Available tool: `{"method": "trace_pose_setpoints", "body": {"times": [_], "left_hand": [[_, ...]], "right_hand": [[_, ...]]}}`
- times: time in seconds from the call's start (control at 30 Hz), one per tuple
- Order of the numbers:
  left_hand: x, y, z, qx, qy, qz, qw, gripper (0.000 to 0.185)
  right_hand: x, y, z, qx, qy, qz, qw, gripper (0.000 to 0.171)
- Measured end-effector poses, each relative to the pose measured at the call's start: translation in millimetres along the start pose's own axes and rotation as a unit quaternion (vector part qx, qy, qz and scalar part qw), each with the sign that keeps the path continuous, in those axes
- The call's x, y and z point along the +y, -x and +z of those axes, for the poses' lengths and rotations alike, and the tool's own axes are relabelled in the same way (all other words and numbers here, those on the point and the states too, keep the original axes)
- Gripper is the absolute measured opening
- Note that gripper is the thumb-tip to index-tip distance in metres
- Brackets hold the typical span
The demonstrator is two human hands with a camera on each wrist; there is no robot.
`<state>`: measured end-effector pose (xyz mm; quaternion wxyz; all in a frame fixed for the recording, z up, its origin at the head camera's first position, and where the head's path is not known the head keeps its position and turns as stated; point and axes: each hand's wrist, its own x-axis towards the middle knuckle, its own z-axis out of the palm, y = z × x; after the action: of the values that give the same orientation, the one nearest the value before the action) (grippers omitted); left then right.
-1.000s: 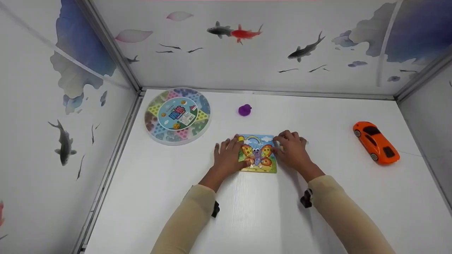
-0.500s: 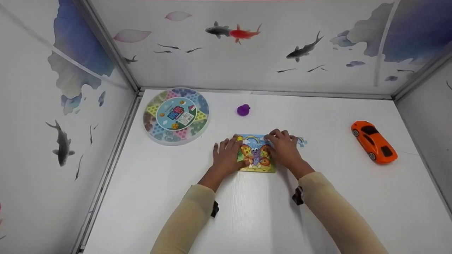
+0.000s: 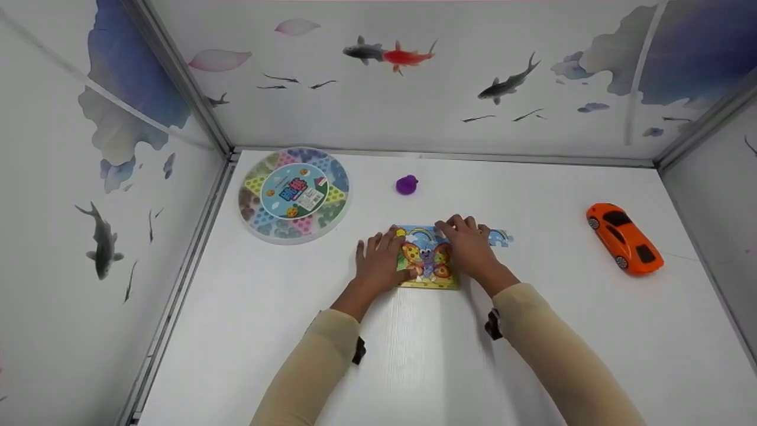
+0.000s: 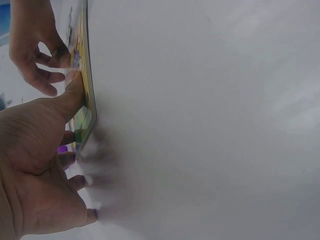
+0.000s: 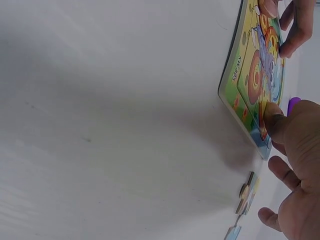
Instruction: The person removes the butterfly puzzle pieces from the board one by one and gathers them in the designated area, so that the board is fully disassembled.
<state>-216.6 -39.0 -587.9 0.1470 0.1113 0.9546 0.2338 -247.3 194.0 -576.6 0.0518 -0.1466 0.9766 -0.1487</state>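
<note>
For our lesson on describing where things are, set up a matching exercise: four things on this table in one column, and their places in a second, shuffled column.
Things:
1. orange toy car
2. round game board
3. purple toy
4. butterfly puzzle

Places:
A. between both hands
B. far right of the table
C. back left corner
D. just behind the puzzle

Pairs: 1-B, 2-C, 3-D, 4-A
</note>
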Motion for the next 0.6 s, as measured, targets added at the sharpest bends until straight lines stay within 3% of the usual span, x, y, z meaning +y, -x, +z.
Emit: {"method": "trace_pose_setpoints", "body": {"times": [0.6], "left_hand": [[-5.9, -6.5, 6.3, 0.002, 0.016, 0.001, 0.9999, 0.088]], "right_hand": [[-0.5, -5.3, 1.6, -0.009, 0.001, -0.013, 1.000, 0.040]]}}
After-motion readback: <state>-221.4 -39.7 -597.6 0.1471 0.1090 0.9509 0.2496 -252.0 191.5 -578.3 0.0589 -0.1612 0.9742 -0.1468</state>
